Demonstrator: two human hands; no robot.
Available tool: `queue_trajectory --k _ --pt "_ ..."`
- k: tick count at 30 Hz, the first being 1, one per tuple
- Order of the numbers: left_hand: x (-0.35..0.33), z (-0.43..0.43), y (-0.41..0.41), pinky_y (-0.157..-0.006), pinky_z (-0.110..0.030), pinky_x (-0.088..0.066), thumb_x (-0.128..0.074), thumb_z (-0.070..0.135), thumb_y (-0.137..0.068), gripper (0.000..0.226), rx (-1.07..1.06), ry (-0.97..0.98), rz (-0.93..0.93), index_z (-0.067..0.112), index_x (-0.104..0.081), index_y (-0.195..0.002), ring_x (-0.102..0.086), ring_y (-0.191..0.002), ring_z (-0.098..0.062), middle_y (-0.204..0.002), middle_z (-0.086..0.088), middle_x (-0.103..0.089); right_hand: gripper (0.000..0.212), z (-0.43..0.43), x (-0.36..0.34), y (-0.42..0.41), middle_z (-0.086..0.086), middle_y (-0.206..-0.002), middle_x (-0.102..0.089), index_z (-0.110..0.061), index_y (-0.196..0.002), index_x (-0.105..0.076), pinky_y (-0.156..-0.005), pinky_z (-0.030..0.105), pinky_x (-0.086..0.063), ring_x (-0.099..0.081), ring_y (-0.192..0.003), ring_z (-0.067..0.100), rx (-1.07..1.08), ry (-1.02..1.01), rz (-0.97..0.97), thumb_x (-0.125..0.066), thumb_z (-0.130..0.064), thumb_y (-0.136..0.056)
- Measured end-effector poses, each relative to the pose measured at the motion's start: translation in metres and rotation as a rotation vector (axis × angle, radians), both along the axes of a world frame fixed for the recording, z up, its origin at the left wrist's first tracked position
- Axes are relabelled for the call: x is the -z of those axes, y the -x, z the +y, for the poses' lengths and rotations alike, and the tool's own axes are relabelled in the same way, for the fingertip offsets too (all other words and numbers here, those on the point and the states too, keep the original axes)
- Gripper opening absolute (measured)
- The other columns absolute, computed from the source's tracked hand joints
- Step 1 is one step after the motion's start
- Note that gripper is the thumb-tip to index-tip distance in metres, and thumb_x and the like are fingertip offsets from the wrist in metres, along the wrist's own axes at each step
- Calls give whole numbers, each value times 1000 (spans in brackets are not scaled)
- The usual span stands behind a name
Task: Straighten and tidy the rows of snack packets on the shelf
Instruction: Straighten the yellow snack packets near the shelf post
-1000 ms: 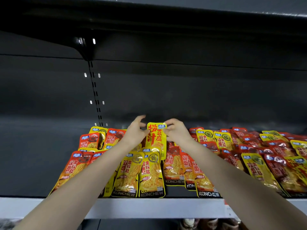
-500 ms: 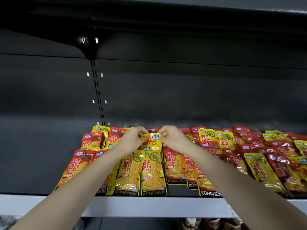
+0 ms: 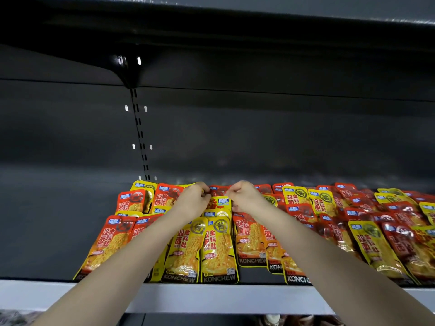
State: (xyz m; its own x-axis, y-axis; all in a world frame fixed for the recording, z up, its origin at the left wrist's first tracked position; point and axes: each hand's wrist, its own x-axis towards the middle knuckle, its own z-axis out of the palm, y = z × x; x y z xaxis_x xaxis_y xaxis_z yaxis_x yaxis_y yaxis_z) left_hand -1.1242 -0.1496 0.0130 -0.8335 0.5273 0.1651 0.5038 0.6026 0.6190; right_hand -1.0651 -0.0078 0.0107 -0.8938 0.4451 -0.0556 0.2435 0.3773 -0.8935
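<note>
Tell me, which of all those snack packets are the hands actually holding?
The yellow packet mid-shelf, behind the front row: left hand and right hand pinch its top edge. Others lie unheld.

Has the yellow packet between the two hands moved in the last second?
Yes. The yellow packet went down: its top edge is now much nearer the front-row packet.

The snack packets (image 3: pixel 249 238) lie flat and overlapping in rows on the shelf (image 3: pixel 211 298), tops toward 12 o'clock, with KONCHEW printed along the bottom edges. 2 yellow packets (image 3: pixel 217 250) sit side by side at the front. At their 9 o'clock lie orange-red packets (image 3: pixel 108 245), slightly fanned. At 3 o'clock spreads a crooked mix of red and yellow packets (image 3: pixel 376 231). At 12 o'clock a small yellow packet (image 3: pixel 220 203) is pinched near its top between the left hand (image 3: pixel 193 203) and right hand (image 3: pixel 244 201).
</note>
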Motion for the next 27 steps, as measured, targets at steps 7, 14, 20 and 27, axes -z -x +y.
queue_trajectory --k 7,14,20,27 --pt "0 11 5 -70 -20 -39 -52 14 -95 22 -33 -119 -81 9 -60 -115 -61 -95 -24 -113 -11 -64 22 0 6 11 13 -80 -48 -11 -72 -49 -71 35 -53 -54 -75 22 108 169 27 -60 -10 -92" --pt "-2 22 8 -77 -22 -39 -54 15 -95 34 -103 -265 -122 6 -49 -127 -56 -101 -18 -119 -11 -60 22 7 -4 5 4 -74 -54 -12 -72 -55 -62 20 -51 -55 -66 11 121 193 128 -57 -7 -93" --pt "-22 35 10 -63 -13 -43 -56 9 -92 27 -98 -460 -118 0 -60 -118 -62 -89 -21 -106 -13 -67 3 13 -32 0 3 -76 -61 -13 -91 -59 -85 38 -54 -61 -71 16 91 147 302 -59 -10 -93" --pt "-53 49 3 -85 -37 -53 -58 2 -89 12 32 -687 -150 13 -63 -87 -65 -89 -25 -87 -5 -66 7 32 -70 -16 4 -81 -62 -6 -90 -62 -78 26 -56 -63 -74 15 29 27 467 -58 -10 -93"
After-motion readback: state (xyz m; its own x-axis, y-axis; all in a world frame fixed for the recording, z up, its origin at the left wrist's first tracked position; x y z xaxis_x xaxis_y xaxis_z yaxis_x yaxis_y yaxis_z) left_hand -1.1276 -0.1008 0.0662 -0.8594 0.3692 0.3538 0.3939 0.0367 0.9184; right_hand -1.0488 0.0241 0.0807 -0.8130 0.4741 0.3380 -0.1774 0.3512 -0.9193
